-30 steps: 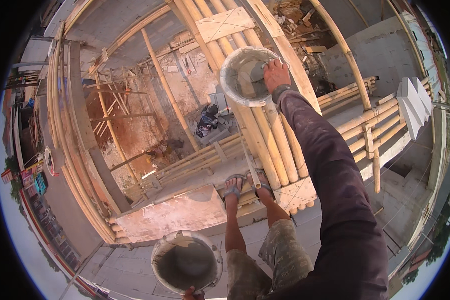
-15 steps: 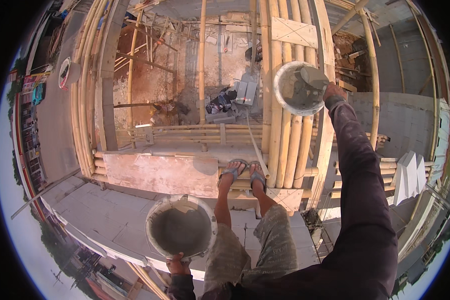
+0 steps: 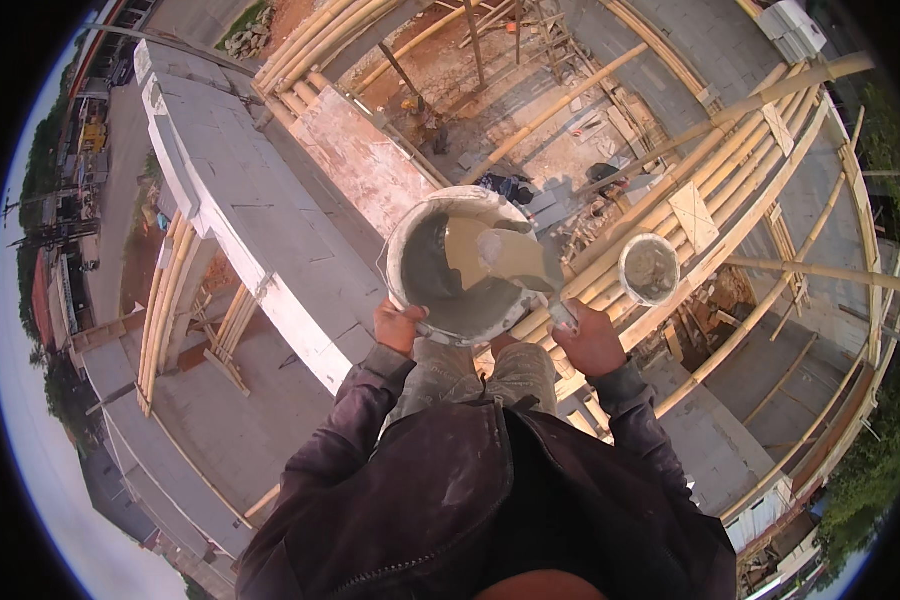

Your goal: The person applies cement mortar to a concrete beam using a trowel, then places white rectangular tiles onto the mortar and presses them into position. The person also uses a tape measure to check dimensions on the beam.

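In front of my body is a white-rimmed bucket (image 3: 397,262) with wet grey mortar (image 3: 427,255) inside, lit tan where the sun falls on it. My left hand (image 3: 400,326) is closed on its near left rim. A trowel (image 3: 532,268) is in my right hand (image 3: 590,338), fingers wrapped round the handle at the bucket's near right side. Its mortar-smeared blade reaches over the bucket's opening; whether it touches the mortar I cannot tell. Farther right, a second bucket (image 3: 650,270), also holding grey mortar, stands apart from my hands on bamboo poles (image 3: 602,282).
A grey block wall (image 3: 260,170) with a white edge runs along my left. Beside it lies a reddish board (image 3: 360,160). Beyond the bucket, the ground far below shows rubble and bamboo props. A bamboo pole (image 3: 710,135) crosses the upper right.
My right hand has come back from the far bucket with the trowel and is now at the near bucket. My left hand keeps hold of the near bucket's rim. The view has turned.
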`<state>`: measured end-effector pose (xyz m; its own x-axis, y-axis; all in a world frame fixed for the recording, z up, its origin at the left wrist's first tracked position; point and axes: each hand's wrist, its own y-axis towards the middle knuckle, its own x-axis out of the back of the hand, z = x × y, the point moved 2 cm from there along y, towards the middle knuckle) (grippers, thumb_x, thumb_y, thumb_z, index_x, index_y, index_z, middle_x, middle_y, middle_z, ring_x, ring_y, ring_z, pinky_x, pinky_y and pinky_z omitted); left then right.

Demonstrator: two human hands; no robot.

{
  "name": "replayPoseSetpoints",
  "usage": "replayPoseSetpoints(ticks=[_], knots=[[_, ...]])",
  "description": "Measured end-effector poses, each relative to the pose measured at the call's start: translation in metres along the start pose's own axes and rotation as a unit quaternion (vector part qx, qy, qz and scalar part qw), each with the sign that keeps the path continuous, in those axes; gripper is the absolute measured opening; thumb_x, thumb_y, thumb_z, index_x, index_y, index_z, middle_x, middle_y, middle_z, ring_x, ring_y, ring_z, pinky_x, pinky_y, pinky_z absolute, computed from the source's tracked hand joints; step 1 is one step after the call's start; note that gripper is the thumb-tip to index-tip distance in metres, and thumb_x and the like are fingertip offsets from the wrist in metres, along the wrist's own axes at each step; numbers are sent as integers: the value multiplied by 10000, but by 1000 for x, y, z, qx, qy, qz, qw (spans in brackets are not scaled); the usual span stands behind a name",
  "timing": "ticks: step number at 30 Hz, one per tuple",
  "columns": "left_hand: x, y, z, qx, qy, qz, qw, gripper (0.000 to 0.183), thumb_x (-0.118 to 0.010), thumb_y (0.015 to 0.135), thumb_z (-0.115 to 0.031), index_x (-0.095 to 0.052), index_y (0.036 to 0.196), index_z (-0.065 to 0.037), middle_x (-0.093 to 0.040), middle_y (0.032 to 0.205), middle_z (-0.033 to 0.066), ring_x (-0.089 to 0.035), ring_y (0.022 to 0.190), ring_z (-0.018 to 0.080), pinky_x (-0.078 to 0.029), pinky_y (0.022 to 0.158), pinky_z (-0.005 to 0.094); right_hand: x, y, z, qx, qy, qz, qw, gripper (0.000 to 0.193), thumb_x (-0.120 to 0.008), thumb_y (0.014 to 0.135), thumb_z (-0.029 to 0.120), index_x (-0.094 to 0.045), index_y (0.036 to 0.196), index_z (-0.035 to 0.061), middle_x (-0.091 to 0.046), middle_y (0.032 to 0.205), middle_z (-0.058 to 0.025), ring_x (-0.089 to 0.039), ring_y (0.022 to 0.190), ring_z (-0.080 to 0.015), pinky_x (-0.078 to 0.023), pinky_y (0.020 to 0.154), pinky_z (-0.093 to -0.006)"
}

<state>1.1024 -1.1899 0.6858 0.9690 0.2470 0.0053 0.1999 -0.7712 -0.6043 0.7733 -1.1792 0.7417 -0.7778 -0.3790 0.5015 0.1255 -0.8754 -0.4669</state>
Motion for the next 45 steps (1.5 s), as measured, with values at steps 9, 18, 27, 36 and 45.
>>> replayPoseSetpoints(ticks=[9, 18, 27, 36, 45], knots=[[32, -14, -50, -161, -15, -79, 984, 287, -612, 749, 31, -663, 1032, 32, -699, 886, 55, -622, 778, 132, -508, 734, 299, -82, 100, 149, 97, -310, -32, 945, 353, -661, 811, 193, -546, 1060, -29, -673, 843, -239, -673, 823, -404, -528, 737, -501], [102, 25, -83, -223, -34, -215, 950, 431, -653, 732, -23, -618, 1148, 83, -705, 913, 169, -658, 828, 204, -514, 782, 334, -148, 164, 224, 152, -349, -18, 925, 318, -625, 831, 201, -567, 1025, -44, -668, 833, -255, -668, 810, -424, -533, 739, -496], [184, 46, -105, -191, -75, -347, 915, 455, -680, 722, -9, -605, 1153, 113, -699, 886, 194, -663, 799, 229, -518, 763, 336, -212, 226, 301, -17, 13, 363, 932, 243, -656, 871, 218, -568, 958, 9, -543, 636, -56, -513, 401, -160, -391, 347, -322], [236, 49, -120, -155, -227, -458, 845, 316, -626, 713, 35, -644, 1029, 51, -669, 872, 75, -618, 759, 163, -495, 697, 308, -258, 257, 392, 309, -278, 240, 878, 443, -612, 823, 261, -558, 1108, -74, -640, 922, -328, -625, 930, -477, -485, 826, -528], [276, 98, -89, -73, -296, -526, 794, 361, -602, 715, 58, -626, 1074, 29, -669, 937, 84, -642, 787, 192, -517, 707, 320, -309, 303, 464, 339, -339, 336, 811, 464, -638, 805, 279, -572, 1102, -72, -645, 969, -337, -627, 942, -476, -488, 843, -518]])
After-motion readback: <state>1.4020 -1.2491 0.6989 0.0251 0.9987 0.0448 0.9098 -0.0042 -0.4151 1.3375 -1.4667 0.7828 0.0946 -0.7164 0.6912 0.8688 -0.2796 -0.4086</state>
